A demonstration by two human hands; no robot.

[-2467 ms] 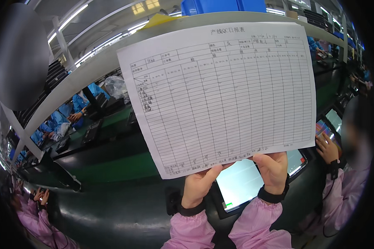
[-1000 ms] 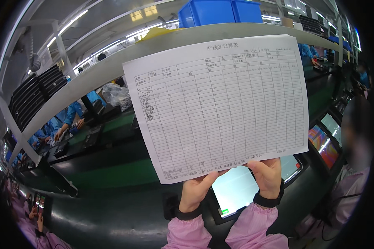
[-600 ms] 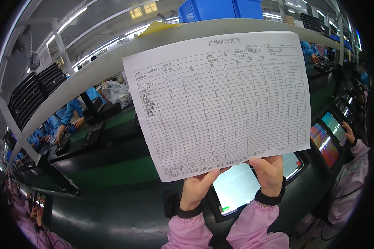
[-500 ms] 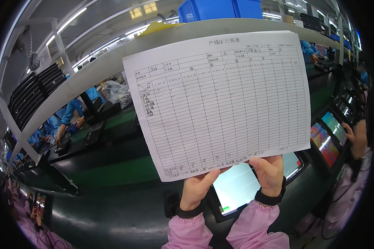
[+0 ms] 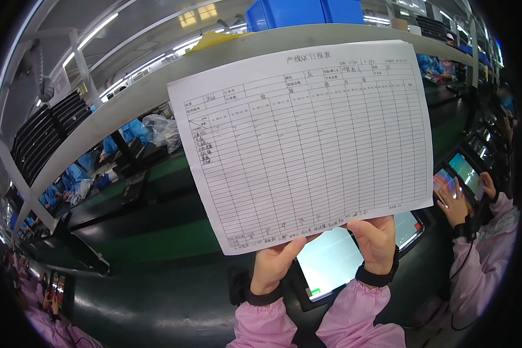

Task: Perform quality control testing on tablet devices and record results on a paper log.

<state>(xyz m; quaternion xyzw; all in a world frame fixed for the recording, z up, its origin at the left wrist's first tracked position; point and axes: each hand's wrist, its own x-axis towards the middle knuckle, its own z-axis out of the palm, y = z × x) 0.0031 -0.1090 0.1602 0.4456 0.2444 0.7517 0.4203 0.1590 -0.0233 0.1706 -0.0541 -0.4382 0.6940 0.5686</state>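
A white paper form (image 5: 307, 156) with a printed grid and some handwriting stands tilted up before me. My left hand (image 5: 275, 264) pinches its lower edge, thumb in front and fingers behind. A little to the right, my right hand (image 5: 376, 243) grips the same edge in the same way, its fingers mostly hidden. Both wrists wear black bands over pink sleeves. Below the sheet, partly covered by it and by my right hand, a tablet (image 5: 329, 264) with a lit pale screen lies on the dark workbench (image 5: 168, 307). Part of another lit tablet (image 5: 409, 228) shows right of my right hand.
A co-worker's hand (image 5: 455, 203) touches lit tablets at the right. Across the line, people in blue (image 5: 130, 132) work near a clear plastic bag (image 5: 161, 130). A pale shelf beam (image 5: 122, 95) crosses behind the paper, with blue bins (image 5: 304, 14) above. Black trays (image 5: 52, 130) are stacked at left.
The paper has shifted very slightly left and up, still in both my hands. At the right, a co-worker's hand has come down over a tablet. Across the line, the workers in blue have moved.
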